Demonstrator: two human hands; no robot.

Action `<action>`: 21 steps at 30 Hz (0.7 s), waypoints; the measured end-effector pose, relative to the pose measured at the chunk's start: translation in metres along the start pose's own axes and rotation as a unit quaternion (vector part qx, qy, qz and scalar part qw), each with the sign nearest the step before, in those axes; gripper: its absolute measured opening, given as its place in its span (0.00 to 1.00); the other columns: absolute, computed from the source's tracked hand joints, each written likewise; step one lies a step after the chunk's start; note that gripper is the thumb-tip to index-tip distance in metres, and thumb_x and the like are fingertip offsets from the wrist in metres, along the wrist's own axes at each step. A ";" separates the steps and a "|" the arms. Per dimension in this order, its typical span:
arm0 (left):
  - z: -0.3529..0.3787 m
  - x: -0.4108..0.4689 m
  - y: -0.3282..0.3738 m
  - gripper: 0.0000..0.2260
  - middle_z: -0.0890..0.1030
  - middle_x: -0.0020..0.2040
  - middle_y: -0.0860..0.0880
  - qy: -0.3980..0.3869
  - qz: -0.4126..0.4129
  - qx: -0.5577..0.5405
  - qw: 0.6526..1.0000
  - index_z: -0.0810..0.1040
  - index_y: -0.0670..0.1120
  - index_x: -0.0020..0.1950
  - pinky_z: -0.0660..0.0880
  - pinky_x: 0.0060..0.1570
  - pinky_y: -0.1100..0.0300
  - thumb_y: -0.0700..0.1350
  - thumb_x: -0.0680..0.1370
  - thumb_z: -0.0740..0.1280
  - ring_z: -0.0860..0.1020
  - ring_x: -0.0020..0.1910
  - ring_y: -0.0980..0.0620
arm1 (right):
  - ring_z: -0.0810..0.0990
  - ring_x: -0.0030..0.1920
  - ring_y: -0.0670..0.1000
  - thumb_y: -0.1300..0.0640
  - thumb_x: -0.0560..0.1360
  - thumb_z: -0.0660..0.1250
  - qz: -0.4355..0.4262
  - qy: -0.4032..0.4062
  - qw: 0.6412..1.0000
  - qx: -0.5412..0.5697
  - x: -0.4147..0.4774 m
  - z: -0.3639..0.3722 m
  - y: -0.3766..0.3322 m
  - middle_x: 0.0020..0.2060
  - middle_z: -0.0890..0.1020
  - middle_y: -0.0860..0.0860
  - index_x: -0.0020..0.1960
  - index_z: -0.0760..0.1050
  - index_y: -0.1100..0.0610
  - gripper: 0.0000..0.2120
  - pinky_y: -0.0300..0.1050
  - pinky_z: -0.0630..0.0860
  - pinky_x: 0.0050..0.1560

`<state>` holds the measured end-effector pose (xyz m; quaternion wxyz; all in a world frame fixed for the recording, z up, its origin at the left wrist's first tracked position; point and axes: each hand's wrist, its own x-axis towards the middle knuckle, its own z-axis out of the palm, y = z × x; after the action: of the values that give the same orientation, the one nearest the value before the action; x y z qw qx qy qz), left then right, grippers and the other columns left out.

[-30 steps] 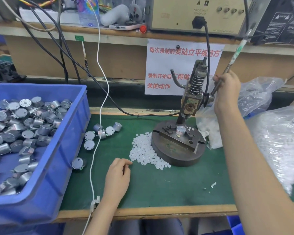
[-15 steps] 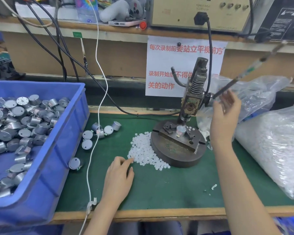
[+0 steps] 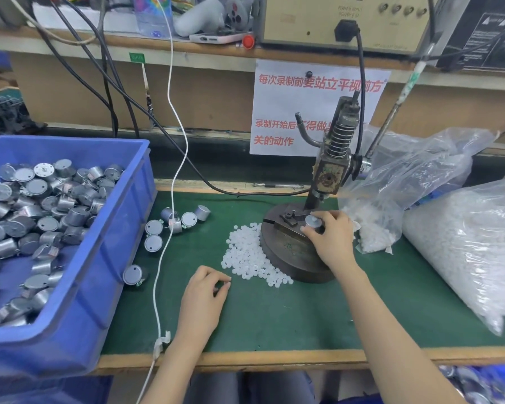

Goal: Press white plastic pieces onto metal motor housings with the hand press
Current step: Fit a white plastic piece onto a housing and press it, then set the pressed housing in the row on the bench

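Note:
The hand press [image 3: 334,158] stands on a round dark base [image 3: 286,252] on the green mat, its lever [image 3: 397,106] raised up to the right. My right hand [image 3: 331,237] grips a small round metal motor housing [image 3: 312,221] sitting on the press fixture. A heap of white plastic pieces [image 3: 250,258] lies left of the base. My left hand [image 3: 206,293] rests on the mat at the heap's near edge, thumb and fingertips pinched together; I cannot tell whether a piece is between them.
A blue bin [image 3: 79,287] full of metal housings fills the left. Several loose housings [image 3: 169,225] lie on the mat beside it. Plastic bags of white pieces [image 3: 464,243] sit at the right. A white cable [image 3: 169,199] hangs across the mat.
My right hand let go of the press lever, came down and took hold of the housing on the fixture. The lever swung up. My left hand's fingers closed into a pinch.

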<state>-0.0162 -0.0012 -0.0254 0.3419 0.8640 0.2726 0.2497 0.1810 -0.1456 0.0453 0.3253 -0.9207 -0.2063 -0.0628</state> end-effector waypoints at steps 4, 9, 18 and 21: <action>0.001 0.001 -0.001 0.01 0.70 0.40 0.58 -0.002 0.005 0.003 1.000 0.81 0.44 0.42 0.65 0.39 0.73 0.39 0.73 0.70 0.72 0.39 0.54 | 0.68 0.60 0.59 0.52 0.70 0.72 0.006 0.035 0.999 -0.011 -0.031 -0.010 0.011 0.56 0.74 0.56 0.57 0.78 0.56 0.17 0.50 0.62 0.62; 0.002 0.000 -0.001 0.01 0.69 0.39 0.57 -0.004 0.018 0.034 0.999 0.80 0.45 0.43 0.66 0.41 0.62 0.41 0.74 0.69 0.71 0.41 0.53 | 0.70 0.57 0.61 0.55 0.71 0.72 0.070 0.104 0.992 0.008 -0.071 -0.021 0.042 0.55 0.76 0.58 0.57 0.77 0.58 0.17 0.51 0.63 0.57; 0.003 -0.002 0.000 0.04 0.70 0.42 0.52 0.012 0.009 0.030 0.999 0.79 0.42 0.46 0.69 0.48 0.60 0.42 0.73 0.70 0.69 0.46 0.52 | 0.69 0.59 0.64 0.57 0.71 0.72 0.124 0.053 0.989 -0.059 -0.096 -0.019 0.066 0.60 0.73 0.62 0.68 0.69 0.61 0.28 0.55 0.64 0.59; 0.003 -0.003 0.000 0.03 0.70 0.42 0.53 0.023 0.014 0.030 0.999 0.79 0.43 0.43 0.69 0.48 0.59 0.41 0.73 0.70 0.69 0.45 0.52 | 0.70 0.58 0.65 0.60 0.70 0.72 0.064 0.102 0.993 -0.022 -0.095 -0.015 0.040 0.57 0.74 0.63 0.67 0.69 0.63 0.27 0.53 0.63 0.58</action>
<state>-0.0165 -0.0042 -0.0284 0.3061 0.8718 0.2751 0.2657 0.1115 -0.2151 0.0104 0.3279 -0.9276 -0.1117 -0.1400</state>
